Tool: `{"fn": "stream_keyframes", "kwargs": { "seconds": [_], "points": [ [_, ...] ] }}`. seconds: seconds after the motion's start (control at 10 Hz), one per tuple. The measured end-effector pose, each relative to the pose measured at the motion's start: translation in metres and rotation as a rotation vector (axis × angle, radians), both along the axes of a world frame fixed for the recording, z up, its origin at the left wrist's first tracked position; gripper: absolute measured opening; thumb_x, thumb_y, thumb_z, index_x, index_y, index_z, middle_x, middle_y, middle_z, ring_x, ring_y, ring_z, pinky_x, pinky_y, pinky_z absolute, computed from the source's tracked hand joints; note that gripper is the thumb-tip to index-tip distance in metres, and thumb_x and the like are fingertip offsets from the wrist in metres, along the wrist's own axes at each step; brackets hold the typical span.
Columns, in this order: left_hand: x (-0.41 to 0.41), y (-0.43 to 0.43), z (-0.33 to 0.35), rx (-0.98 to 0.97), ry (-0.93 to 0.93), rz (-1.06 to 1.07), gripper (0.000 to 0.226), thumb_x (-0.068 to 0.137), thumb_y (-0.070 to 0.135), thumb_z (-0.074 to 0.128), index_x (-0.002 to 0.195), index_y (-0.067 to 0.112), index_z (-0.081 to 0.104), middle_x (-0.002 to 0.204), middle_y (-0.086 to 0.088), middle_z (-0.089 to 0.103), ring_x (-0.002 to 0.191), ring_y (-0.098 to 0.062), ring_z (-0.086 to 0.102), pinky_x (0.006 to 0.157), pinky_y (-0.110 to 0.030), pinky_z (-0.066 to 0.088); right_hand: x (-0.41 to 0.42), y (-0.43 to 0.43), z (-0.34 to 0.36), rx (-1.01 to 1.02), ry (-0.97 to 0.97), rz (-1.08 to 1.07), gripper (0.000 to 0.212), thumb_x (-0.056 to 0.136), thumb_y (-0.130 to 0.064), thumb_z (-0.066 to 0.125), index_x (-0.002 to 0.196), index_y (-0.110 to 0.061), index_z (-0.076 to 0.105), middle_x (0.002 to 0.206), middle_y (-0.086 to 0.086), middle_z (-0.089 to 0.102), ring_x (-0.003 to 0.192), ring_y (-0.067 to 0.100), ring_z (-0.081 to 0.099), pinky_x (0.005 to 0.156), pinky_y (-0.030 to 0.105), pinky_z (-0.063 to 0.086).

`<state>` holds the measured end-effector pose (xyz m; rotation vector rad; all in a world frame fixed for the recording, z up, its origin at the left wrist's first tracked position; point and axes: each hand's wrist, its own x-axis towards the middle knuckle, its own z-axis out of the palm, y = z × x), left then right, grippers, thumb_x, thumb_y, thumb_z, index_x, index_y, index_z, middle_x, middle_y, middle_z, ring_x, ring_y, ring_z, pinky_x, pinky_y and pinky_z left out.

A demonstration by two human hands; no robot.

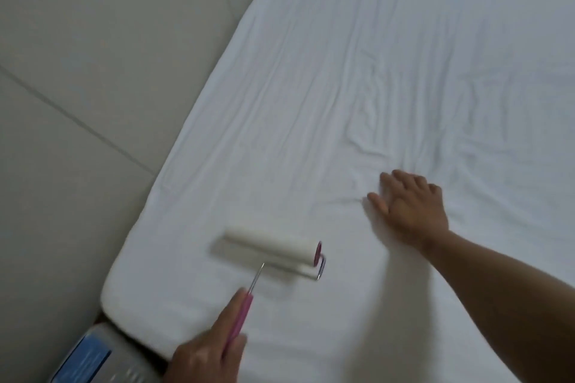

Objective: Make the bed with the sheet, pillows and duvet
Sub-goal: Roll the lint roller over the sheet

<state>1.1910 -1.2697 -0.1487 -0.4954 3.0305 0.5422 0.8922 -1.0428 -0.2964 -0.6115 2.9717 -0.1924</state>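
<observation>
- Here, the pink handle of a lint roller (273,250) was gripped by the left hand (208,348).
- The right hand (410,205) was laid open, flat on the wrinkled white sheet (357,71) spread over the bed.

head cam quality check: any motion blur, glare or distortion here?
Head view: motion blur smears the lint roller and the left hand holding its pink handle; the right hand, flat on the sheet, is slightly soft. Lighting is even and diffuse, no glare, soft shadows under roller and right arm. Wide-angle bend shows in the floor tile lines and bed edge.
</observation>
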Motion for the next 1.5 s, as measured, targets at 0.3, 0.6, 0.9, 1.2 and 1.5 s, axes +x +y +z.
{"fn": "stream_keyframes", "kwargs": {
  "seconds": [0.3, 0.6, 0.9, 1.2, 1.5],
  "points": [
    [-0.333, 0.044, -0.045, 0.100, 0.025, 0.098, 0.046, 0.104, 0.035, 0.041, 0.150, 0.038, 0.037, 0.129, -0.009, 0.065, 0.111, -0.037, 0.060, 0.093, -0.035, 0.047, -0.147, 0.071, 0.004, 0.078, 0.020, 0.051, 0.065, 0.091, -0.072, 0.021, 0.144, -0.036, 0.033, 0.157, -0.001, 0.027, 0.147, 0.024, 0.020, 0.117, 0.055, 0.017],
    [-0.581, 0.053, -0.070, -0.029, -0.011, 0.132, 0.028, 0.102, 0.035, 0.035, 0.124, 0.029, 0.051, 0.116, -0.014, 0.063, 0.092, -0.034, 0.053, 0.080, -0.036, 0.043, -0.171, 0.104, -0.042, -0.084, 0.062, 0.097, 0.068, 0.094, -0.069, 0.032, 0.153, -0.037, 0.032, 0.163, -0.002, 0.026, 0.152, 0.022, 0.020, 0.118, 0.060, 0.016],
    [-0.646, 0.033, -0.098, -0.572, -0.336, -0.189, 0.032, 0.096, 0.007, 0.036, 0.125, 0.006, 0.051, 0.137, -0.010, 0.039, 0.098, -0.035, 0.058, 0.072, -0.037, 0.038, -0.182, 0.106, -0.068, -0.092, 0.064, 0.126, 0.070, 0.092, -0.068, 0.035, 0.154, -0.035, 0.031, 0.164, -0.001, 0.024, 0.151, 0.024, 0.022, 0.116, 0.063, 0.018],
    [-0.551, 0.041, -0.094, -0.667, -0.400, -0.299, 0.043, 0.099, 0.008, 0.032, 0.141, 0.004, 0.043, 0.154, -0.008, 0.020, 0.089, -0.029, 0.066, 0.068, -0.035, 0.040, -0.181, 0.105, -0.057, -0.017, -0.028, 0.107, 0.069, 0.095, -0.069, 0.024, 0.155, -0.037, 0.026, 0.164, 0.000, 0.025, 0.152, 0.024, 0.019, 0.118, 0.061, 0.015],
    [-0.394, 0.062, -0.091, -0.235, -0.358, -0.049, 0.056, 0.105, 0.022, 0.032, 0.156, 0.021, 0.008, 0.101, -0.028, 0.064, 0.090, -0.040, 0.067, 0.077, -0.041, 0.054, -0.169, 0.103, -0.045, 0.040, 0.004, 0.092, 0.071, 0.096, -0.071, 0.007, 0.158, -0.036, 0.009, 0.167, -0.002, 0.009, 0.154, 0.021, 0.004, 0.121, 0.056, 0.002]
  ]
}}
